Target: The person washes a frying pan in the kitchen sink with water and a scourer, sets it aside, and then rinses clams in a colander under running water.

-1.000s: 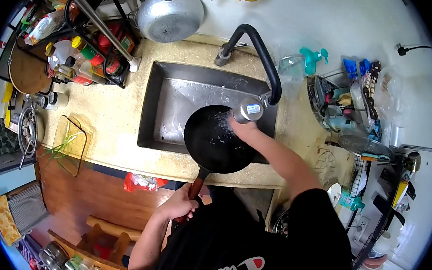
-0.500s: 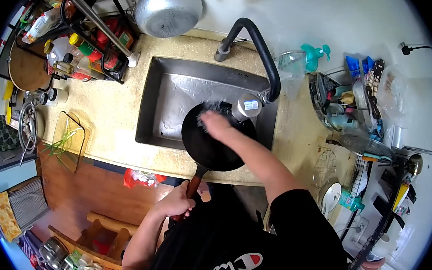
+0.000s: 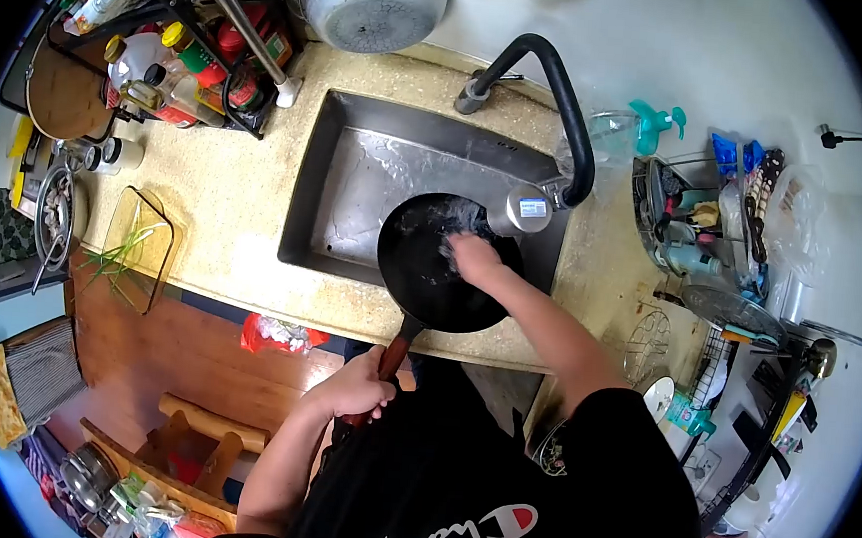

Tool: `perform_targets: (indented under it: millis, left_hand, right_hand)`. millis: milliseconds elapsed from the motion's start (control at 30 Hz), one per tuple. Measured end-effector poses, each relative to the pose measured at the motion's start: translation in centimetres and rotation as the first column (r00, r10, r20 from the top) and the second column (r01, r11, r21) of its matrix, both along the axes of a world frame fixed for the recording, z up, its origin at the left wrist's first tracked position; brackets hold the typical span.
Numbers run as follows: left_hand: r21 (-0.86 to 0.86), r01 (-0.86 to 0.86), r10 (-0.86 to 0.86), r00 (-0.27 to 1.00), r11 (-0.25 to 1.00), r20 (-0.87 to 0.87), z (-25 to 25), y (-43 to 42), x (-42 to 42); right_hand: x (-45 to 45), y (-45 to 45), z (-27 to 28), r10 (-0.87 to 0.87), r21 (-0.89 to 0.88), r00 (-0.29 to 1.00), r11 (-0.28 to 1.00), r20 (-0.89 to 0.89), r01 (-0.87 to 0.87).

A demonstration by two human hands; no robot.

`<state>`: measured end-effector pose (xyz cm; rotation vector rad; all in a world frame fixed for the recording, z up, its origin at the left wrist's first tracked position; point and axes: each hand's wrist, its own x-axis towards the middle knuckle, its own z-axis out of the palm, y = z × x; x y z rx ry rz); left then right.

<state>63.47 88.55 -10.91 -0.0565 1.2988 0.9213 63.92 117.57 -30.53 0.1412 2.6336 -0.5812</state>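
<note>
My left hand (image 3: 351, 386) is wrapped round the wooden handle (image 3: 394, 357) of a black wok (image 3: 428, 284). The wok rests tilted over the front edge of the metal sink (image 3: 357, 184). Inside the wok is my right hand (image 3: 472, 259), closed on a wire-like scrubber or something similar, blurred and too small to make out. The black faucet (image 3: 554, 88) arches over the sink, and its silver head (image 3: 527, 212) hangs just above the wok's right side. Water splashes near my right fingers.
A glass tray (image 3: 139, 249) with green stalks overhangs the counter's front edge at left. Bottles stand on a black rack (image 3: 233, 105) behind it. At right are a utensil rack (image 3: 655, 210) and a teal pump bottle (image 3: 654, 127). A pan (image 3: 374, 10) hangs above.
My right hand moved left across the wok, then back toward its middle right. My left hand keeps hold of the handle. The view has shifted slightly.
</note>
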Motion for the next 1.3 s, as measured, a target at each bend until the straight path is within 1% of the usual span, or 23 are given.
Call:
perform_targets:
  millis: [67, 100, 167, 233, 300, 367, 433, 500, 533, 567, 633, 667, 700, 767, 800, 833, 900, 933, 1033, 1100, 1200, 1233, 1300]
  left_hand:
    - [0.037, 0.008, -0.008, 1.0, 0.999, -0.003, -0.5, -0.2, -0.3]
    - [0.045, 0.009, -0.009, 1.0, 0.999, -0.001, -0.5, -0.1, -0.3]
    - [0.053, 0.023, -0.024, 1.0, 0.998, 0.009, -0.4, -0.1, -0.3]
    - [0.05, 0.033, -0.033, 0.999, 0.998, -0.003, -0.3, -0.1, 0.0]
    - [0.043, 0.03, -0.03, 0.999, 0.999, -0.011, -0.2, 0.1, -0.3]
    - [0.023, 0.025, -0.025, 1.0, 0.999, -0.004, 0.1, 0.1, -0.7]
    - [0.043, 0.037, -0.037, 0.999, 0.998, -0.013, -0.4, -0.1, -0.8]
    - [0.052, 0.056, -0.055, 0.998, 0.997, -0.012, -0.8, -0.3, -0.4]
    - [0.052, 0.057, -0.057, 0.998, 0.997, -0.015, -0.9, -0.2, -0.3]
    - [0.05, 0.056, -0.056, 0.998, 0.997, -0.017, -1.0, -0.3, -0.1]
    - [0.05, 0.027, -0.028, 1.0, 0.998, 0.001, -1.2, -0.4, 0.1]
    - [0.05, 0.01, -0.01, 1.0, 0.999, 0.005, -1.3, -0.4, 0.0]
    - [0.049, 0.023, -0.023, 1.0, 0.999, 0.0, -1.3, -0.6, -0.2]
    - [0.059, 0.043, -0.042, 0.999, 0.997, -0.01, -1.3, -0.5, -0.5]
    - [0.065, 0.046, -0.045, 0.999, 0.997, -0.016, -1.5, -0.5, -0.4]
    - [0.067, 0.058, -0.057, 0.998, 0.996, -0.02, -1.8, -0.8, -0.2]
    - [0.068, 0.052, -0.051, 0.998, 0.996, -0.024, -2.1, -1.0, 0.2]
    - [0.067, 0.042, -0.04, 0.999, 0.997, -0.02, -2.0, -1.0, 0.3]
    - [0.064, 0.05, -0.049, 0.999, 0.997, -0.02, -1.4, -0.7, -0.4]
    - [0.063, 0.062, -0.061, 0.998, 0.996, -0.018, -0.9, -0.6, -1.0]
    - [0.071, 0.075, -0.074, 0.997, 0.995, -0.023, -0.7, -0.4, -0.9]
    - [0.078, 0.072, -0.069, 0.997, 0.994, -0.033, -0.7, -0.5, -0.6]
    - [0.081, 0.06, -0.058, 0.998, 0.995, -0.035, -1.0, -0.6, -0.4]
  right_hand:
    - [2.4, 0.6, 1.1, 0.167, 0.077, 0.976, 0.981, 0.142, -0.179]
    - [3.4, -0.4, 1.2, 0.269, 0.028, 0.942, 0.96, 0.199, -0.28]
    - [3.4, -4.0, 3.8, 0.3, -0.091, 0.954, 0.95, 0.014, -0.297]
    - [0.4, -4.0, 2.7, 0.26, -0.069, 0.965, 0.963, -0.021, -0.261]
    - [-1.3, -0.7, -2.2, 0.107, 0.019, 0.994, 0.994, -0.019, -0.107]
    - [0.4, 0.8, 0.2, 0.125, 0.036, 0.992, 0.991, 0.019, -0.125]
    - [2.4, -0.7, 2.9, 0.249, 0.057, 0.941, 0.962, 0.229, -0.269]
    - [2.7, -3.9, 5.1, 0.335, -0.059, 0.933, 0.942, 0.132, -0.33]
    - [2.2, -5.0, 4.8, 0.286, -0.142, 0.958, 0.947, -0.026, -0.287]
    - [0.8, -5.1, 2.9, 0.27, -0.09, 0.962, 0.958, -0.028, -0.271]
    - [-2.0, -3.1, 1.4, 0.028, -0.061, 0.999, 0.998, -0.034, -0.03]
    - [-1.6, -1.1, 0.1, 0.0, -0.026, 0.996, 1.0, -0.093, -0.002]
    - [-0.4, 0.0, -0.2, -0.039, -0.018, 0.999, 0.999, -0.027, 0.038]
    - [1.9, -0.4, 3.1, 0.263, 0.066, 0.938, 0.957, 0.227, -0.284]
    - [2.9, -1.7, 4.2, 0.281, 0.007, 0.936, 0.957, 0.214, -0.289]
    - [3.5, -3.4, 4.4, 0.288, -0.057, 0.958, 0.956, 0.01, -0.287]
    - [0.7, -4.6, 5.1, 0.291, -0.113, 0.954, 0.953, 0.071, -0.282]
    - [-0.3, -3.8, 3.5, 0.185, -0.113, 0.982, 0.976, -0.037, -0.188]
    - [-0.5, -0.2, 1.8, -0.025, 0.058, 0.996, 0.998, 0.087, 0.02]
    - [1.8, -0.1, 4.5, 0.147, 0.07, 0.93, 0.981, 0.337, -0.18]
    - [3.3, -3.6, 5.4, 0.297, -0.083, 0.943, 0.954, 0.151, -0.288]
    - [1.8, -4.3, 5.1, 0.255, -0.089, 0.958, 0.965, 0.133, -0.245]
    - [-0.5, -2.6, 2.0, 0.126, -0.044, 0.991, 0.991, -0.036, -0.128]
